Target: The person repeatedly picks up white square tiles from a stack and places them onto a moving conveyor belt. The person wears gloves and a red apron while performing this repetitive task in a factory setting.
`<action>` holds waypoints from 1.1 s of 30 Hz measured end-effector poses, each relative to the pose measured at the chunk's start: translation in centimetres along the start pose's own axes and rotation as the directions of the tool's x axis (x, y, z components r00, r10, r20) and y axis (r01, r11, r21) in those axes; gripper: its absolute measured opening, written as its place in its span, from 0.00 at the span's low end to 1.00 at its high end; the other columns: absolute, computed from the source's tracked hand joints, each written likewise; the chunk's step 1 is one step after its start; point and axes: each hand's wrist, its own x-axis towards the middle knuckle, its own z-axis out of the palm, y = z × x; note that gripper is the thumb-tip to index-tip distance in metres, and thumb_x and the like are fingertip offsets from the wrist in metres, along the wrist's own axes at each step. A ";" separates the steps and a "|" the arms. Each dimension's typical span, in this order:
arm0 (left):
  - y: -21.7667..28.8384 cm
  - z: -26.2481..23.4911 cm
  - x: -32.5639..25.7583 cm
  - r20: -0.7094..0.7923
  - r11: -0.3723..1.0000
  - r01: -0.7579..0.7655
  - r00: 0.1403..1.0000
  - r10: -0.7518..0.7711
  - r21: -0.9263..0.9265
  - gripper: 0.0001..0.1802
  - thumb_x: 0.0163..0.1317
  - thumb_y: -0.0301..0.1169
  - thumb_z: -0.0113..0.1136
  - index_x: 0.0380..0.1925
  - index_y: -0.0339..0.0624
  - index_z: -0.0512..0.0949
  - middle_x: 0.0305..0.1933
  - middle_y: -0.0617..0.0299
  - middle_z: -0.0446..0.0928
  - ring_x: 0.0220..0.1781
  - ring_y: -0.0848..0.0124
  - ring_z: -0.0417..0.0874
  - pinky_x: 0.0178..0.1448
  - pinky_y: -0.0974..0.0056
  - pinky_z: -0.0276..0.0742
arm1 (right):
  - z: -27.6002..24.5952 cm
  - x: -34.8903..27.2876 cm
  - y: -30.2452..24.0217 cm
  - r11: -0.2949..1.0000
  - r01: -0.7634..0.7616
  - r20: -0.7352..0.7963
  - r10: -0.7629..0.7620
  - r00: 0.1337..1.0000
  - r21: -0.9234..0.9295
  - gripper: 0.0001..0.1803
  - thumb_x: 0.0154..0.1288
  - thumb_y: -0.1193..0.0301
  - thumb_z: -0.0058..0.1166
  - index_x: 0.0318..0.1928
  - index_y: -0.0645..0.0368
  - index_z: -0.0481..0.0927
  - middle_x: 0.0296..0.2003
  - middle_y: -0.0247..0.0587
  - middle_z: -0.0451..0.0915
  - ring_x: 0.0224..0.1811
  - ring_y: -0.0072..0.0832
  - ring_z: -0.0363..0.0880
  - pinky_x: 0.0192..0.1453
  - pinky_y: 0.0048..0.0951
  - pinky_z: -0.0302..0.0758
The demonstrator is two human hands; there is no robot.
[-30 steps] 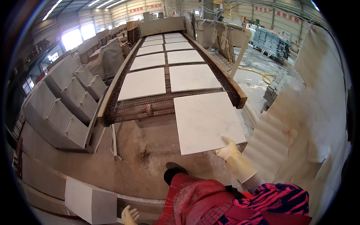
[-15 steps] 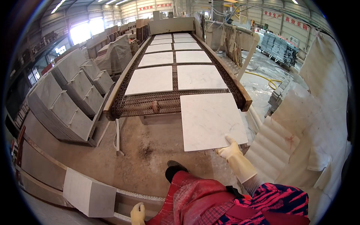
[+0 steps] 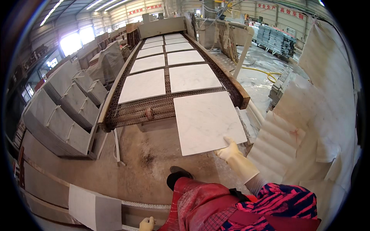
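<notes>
My right hand point(image 3: 230, 150), in a pale rubber glove, grips the near edge of a square white marble tile point(image 3: 208, 122), thumb on top and fingers underneath. The tile slants down toward me, its far edge at the near end of the mesh conveyor belt point(image 3: 131, 112). Whether that edge touches the belt I cannot make out. My left hand point(image 3: 147, 224), gloved too, hangs low at the bottom edge, partly cut off. Its fingers are curled in with nothing seen in them. Left of it stands a block of white stone point(image 3: 95, 208) on a rail-like support.
Two rows of white tiles point(image 3: 194, 78) lie along the belt, leading to a machine housing point(image 3: 162, 27). Strapped slab stacks point(image 3: 58, 119) lean at the left. Pale sheeting point(image 3: 308, 127) hangs at the right. A yellow hose point(image 3: 266, 72) crosses the floor, and a metal post point(image 3: 244, 52) rises beside the conveyor.
The view has shifted, so the conveyor and held tile appear farther left. My right hand keeps its grip on the tile. My left hand sits lower in the picture.
</notes>
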 end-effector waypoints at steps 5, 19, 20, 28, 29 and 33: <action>0.9 -0.2 -0.7 -0.029 0.996 0.059 0.998 -0.061 -0.063 0.21 0.62 0.48 0.53 0.34 0.40 0.81 0.30 0.59 0.81 0.33 0.68 0.78 0.42 0.61 0.74 | 0.3 -0.5 0.7 0.998 0.056 0.004 -0.056 0.998 -0.034 0.20 0.63 0.68 0.51 0.55 0.61 0.69 0.53 0.44 0.74 0.55 0.44 0.74 0.57 0.52 0.72; -3.6 1.5 1.5 -0.042 0.998 -0.041 0.998 0.039 -0.052 0.20 0.63 0.49 0.52 0.38 0.45 0.81 0.30 0.62 0.80 0.29 0.71 0.76 0.29 0.63 0.72 | -1.8 3.0 0.1 0.997 0.057 0.048 -0.054 0.997 -0.054 0.16 0.65 0.69 0.51 0.52 0.58 0.72 0.52 0.42 0.75 0.53 0.43 0.75 0.55 0.52 0.72; -3.1 1.3 1.2 -0.052 0.996 -0.074 0.996 0.071 -0.055 0.20 0.63 0.49 0.52 0.39 0.45 0.81 0.30 0.62 0.80 0.29 0.71 0.76 0.29 0.63 0.72 | -1.8 3.0 0.1 0.997 0.064 0.045 -0.063 0.997 -0.039 0.16 0.65 0.69 0.52 0.52 0.58 0.72 0.52 0.42 0.75 0.53 0.43 0.75 0.55 0.52 0.72; -0.3 0.4 -0.3 -0.036 0.998 0.022 0.999 -0.024 -0.065 0.20 0.62 0.49 0.54 0.42 0.45 0.80 0.31 0.60 0.80 0.31 0.69 0.77 0.34 0.62 0.74 | -1.4 3.1 0.4 0.997 0.058 0.027 -0.057 0.998 -0.060 0.16 0.64 0.68 0.53 0.51 0.58 0.72 0.51 0.43 0.76 0.53 0.43 0.75 0.54 0.51 0.73; 0.3 0.2 -0.7 -0.037 0.997 0.028 0.999 -0.031 -0.071 0.20 0.61 0.49 0.55 0.43 0.45 0.80 0.31 0.60 0.80 0.31 0.69 0.77 0.34 0.62 0.74 | -1.5 3.2 0.3 0.996 0.054 0.025 -0.052 0.998 -0.066 0.17 0.66 0.66 0.51 0.53 0.58 0.71 0.52 0.43 0.75 0.53 0.43 0.75 0.53 0.53 0.73; -0.3 0.6 -0.3 -0.070 0.993 -0.033 0.997 0.025 -0.111 0.21 0.61 0.48 0.55 0.44 0.45 0.80 0.31 0.60 0.80 0.33 0.69 0.78 0.38 0.61 0.75 | -1.7 3.9 0.2 0.994 0.059 -0.005 -0.060 0.998 -0.094 0.19 0.68 0.63 0.46 0.56 0.57 0.69 0.55 0.43 0.74 0.54 0.44 0.74 0.51 0.55 0.72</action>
